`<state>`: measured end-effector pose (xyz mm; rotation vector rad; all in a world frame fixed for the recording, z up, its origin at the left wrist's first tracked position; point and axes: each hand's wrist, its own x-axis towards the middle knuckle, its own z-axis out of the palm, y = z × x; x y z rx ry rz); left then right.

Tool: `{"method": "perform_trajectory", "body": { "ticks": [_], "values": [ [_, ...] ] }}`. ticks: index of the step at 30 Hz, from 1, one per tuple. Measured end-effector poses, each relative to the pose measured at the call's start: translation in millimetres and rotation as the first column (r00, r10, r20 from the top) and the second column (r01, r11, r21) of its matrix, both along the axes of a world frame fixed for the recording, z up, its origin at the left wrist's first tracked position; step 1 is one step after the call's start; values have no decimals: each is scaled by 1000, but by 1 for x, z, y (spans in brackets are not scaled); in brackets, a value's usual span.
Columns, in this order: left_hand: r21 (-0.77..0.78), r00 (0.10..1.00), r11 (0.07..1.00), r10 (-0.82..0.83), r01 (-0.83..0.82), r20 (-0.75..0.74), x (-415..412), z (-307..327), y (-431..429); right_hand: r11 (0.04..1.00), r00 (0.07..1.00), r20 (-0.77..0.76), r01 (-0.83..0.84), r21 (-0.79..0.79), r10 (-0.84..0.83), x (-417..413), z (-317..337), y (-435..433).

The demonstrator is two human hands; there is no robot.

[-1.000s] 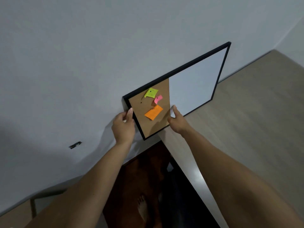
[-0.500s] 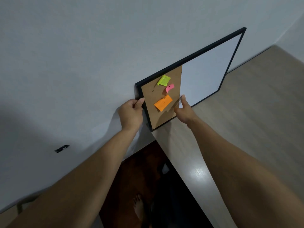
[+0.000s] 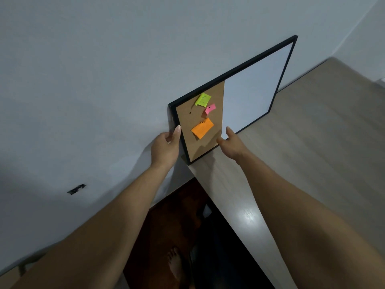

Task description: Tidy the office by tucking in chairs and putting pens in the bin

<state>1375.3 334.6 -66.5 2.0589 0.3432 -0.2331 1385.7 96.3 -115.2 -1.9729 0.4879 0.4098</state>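
No chair, pen or bin is in view. A black-framed board point(image 3: 250, 97), half cork and half whiteboard, stands on a pale wooden desk point(image 3: 312, 153) and leans against the grey wall. Green, pink and orange notes are pinned to its cork half. My left hand point(image 3: 165, 147) grips the board's left frame edge, thumb on the front. My right hand point(image 3: 230, 143) holds the lower frame where cork meets whiteboard, thumb raised against the face. The board's lower left corner sits at the desk's corner.
The desk's left edge drops to a dark reddish floor point(image 3: 166, 215), where my bare foot point(image 3: 175, 265) stands. A small dark mark point(image 3: 76, 188) is on the wall at left. Part of another pale piece of furniture point(image 3: 20, 268) shows at bottom left.
The view has shifted, and the board now sits further right on the desk, its corner flush with the desk corner. Both hands stay on the board.
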Motion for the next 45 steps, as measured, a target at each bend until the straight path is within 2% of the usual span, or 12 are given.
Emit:
{"method": "perform_trajectory", "body": {
  "ticks": [9, 14, 23, 26, 38, 45],
  "values": [
    [-49, 988, 996, -80, 74, -130, -61, 8, 20, 993, 999, -9, 45, -111, -46, -73, 37, -2],
    [-101, 942, 958, -283, 269, -180, -107, 10, 10, 979, 996, -36, 69, -192, -77, -144, 58, -8],
    [-61, 788, 796, -605, 602, -113, -166, 28, -55, 933, 957, -92, 242, -266, -274, -297, 82, -40],
    [-91, 732, 735, -678, 672, -73, -199, 38, -73, 909, 935, -93, 304, -286, -343, -351, 95, -52],
    [-101, 543, 540, -839, 835, 5, -395, 79, -128, 820, 867, 2, 472, -324, -498, -593, 141, -85],
    [-89, 444, 440, -896, 894, 24, -505, 95, -132, 786, 821, -28, 536, -308, -571, -726, 137, -78]
  ]
}}
